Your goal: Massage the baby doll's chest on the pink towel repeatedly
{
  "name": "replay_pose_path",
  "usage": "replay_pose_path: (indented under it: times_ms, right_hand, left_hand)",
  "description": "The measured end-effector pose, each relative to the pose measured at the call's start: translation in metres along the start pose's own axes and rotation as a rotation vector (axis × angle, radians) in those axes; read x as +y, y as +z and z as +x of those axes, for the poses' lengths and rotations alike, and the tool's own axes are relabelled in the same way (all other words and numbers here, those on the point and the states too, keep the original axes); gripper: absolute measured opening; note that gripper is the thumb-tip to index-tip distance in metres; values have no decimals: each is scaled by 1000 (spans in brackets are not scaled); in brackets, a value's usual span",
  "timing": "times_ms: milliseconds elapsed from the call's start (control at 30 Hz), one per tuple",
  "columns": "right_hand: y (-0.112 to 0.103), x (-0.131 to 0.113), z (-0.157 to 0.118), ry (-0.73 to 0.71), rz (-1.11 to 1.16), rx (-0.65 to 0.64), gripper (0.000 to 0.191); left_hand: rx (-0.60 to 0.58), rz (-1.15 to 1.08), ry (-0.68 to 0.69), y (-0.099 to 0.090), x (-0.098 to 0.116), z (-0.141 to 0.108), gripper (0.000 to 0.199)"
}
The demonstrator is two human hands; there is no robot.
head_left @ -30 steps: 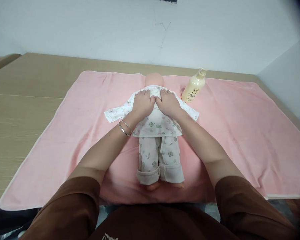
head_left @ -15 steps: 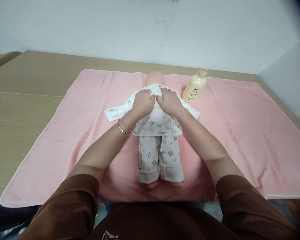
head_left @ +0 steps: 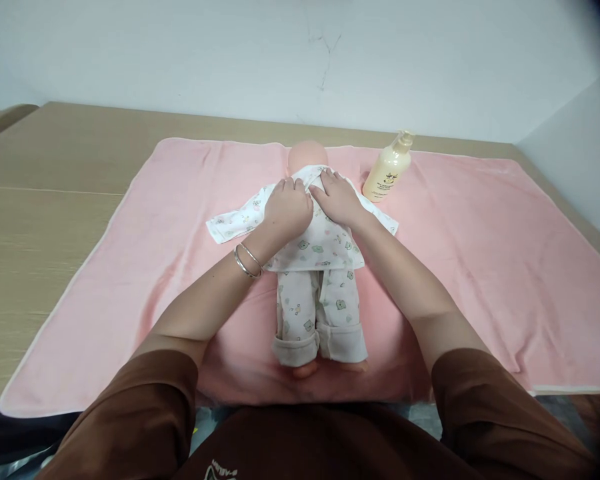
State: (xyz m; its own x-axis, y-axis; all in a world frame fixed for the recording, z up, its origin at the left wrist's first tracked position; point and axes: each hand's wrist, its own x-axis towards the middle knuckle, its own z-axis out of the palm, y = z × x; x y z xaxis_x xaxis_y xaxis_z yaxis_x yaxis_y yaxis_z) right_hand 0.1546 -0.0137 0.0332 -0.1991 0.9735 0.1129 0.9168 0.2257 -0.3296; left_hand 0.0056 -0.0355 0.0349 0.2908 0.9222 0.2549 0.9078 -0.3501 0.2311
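A baby doll lies on its front, its head pointing away from me. It wears a white printed shirt and matching trousers with rolled cuffs; its bare feet show below. On the left of its upper back, my left hand is curled in, its fingers closed on the shirt's cloth, which creases beside it. Flat against the right of the upper back rests my right hand, fingers stretched out and thumb towards the left hand.
Under the doll spreads a pink blanket with a white edge, on a wooden table. A pale yellow pump bottle stands right of the doll's head. Behind the table rises a cracked white wall.
My left hand has gone from lying flat to curling its fingers, and the shirt near the neck has creased. The right hand stays spread, with little movement.
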Motion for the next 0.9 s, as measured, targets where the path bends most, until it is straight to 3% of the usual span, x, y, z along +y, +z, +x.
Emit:
replay_pose_path:
  times_ms: [100, 233, 333, 433, 533, 633, 767, 900]
  right_hand:
    - [1, -13, -10, -9, -72, 46, 63]
    - [0, -33, -32, -126, -168, 77, 54]
    - [0, -30, -29, -166, -121, 72, 53]
    - [1, -16, -12, -52, -30, 45, 57]
    - [3, -7, -3, 24, -18, 49, 61]
    - [2, -15, -13, -18, -93, 92, 55]
    - [-4, -34, -35, -77, -195, 73, 46]
    - [-9, -28, -29, -45, -120, 32, 45]
  left_hand:
    - [-64, -73, -28, -3, -10, 9, 48]
    - [-103, -133, -80, -2, -24, 20, 51]
    - [-37, -55, -88, 5, -15, 10, 51]
    - [61, 9, -6, 13, 3, -9, 47]
    - [75, 41, 74, 13, 11, -16, 43]
    - [21, 3, 79, 7, 0, -4, 36]
    - [3, -162, -16, 6, -24, 20, 38]
    - [57, -210, -41, 15, -25, 21, 38]
